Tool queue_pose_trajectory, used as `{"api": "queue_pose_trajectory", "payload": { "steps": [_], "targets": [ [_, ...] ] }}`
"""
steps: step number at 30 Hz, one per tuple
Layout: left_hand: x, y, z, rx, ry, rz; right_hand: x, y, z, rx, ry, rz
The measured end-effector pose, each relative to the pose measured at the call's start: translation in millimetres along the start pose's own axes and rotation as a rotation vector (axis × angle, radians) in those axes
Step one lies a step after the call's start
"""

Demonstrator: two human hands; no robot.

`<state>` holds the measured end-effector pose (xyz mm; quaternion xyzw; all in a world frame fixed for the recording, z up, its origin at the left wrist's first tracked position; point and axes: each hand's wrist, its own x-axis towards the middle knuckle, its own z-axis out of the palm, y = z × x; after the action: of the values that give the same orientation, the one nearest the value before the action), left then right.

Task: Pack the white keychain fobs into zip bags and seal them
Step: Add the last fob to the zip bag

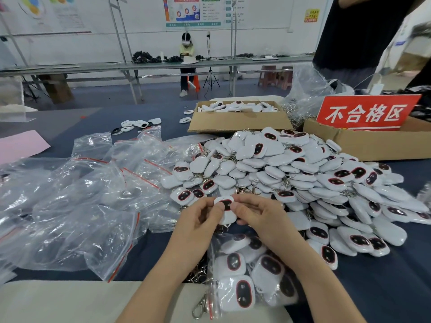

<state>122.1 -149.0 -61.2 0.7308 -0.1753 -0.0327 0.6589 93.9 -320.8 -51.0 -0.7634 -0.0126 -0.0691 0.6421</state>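
Note:
Both hands hold one white keychain fob (225, 209) with a dark oval face, just above the table. My left hand (198, 223) pinches its left edge and my right hand (258, 216) pinches its right edge. Below my wrists lies a zip bag (251, 271) with several fobs inside, its metal clasp (200, 306) sticking out at the near edge. A big heap of loose fobs (303, 178) spreads to the right. Empty zip bags (93, 199) with red seal strips are piled on the left.
A cardboard box (238, 122) with more fobs stands behind the heap. A second box (373, 143) with a red sign (366, 113) sits at the right. A pink sheet (18, 145) lies far left. A person in black (356, 31) stands at the back right.

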Motion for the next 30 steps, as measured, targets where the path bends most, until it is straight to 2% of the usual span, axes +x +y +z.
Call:
{"api": "queue_pose_trajectory", "payload": {
  "steps": [5,16,30],
  "targets": [
    [-1.1,1.6,0.2,-0.012,0.001,0.004,-1.5,-2.4,0.8,0.011,-0.023,-0.018],
    [-1.7,1.8,0.4,0.092,-0.019,0.087,-0.7,-2.8,3.1,0.051,0.06,0.01],
    [-2.3,4.1,3.3,0.062,-0.094,0.09,1.5,1.8,1.9,0.156,0.068,0.037]
  ]
}}
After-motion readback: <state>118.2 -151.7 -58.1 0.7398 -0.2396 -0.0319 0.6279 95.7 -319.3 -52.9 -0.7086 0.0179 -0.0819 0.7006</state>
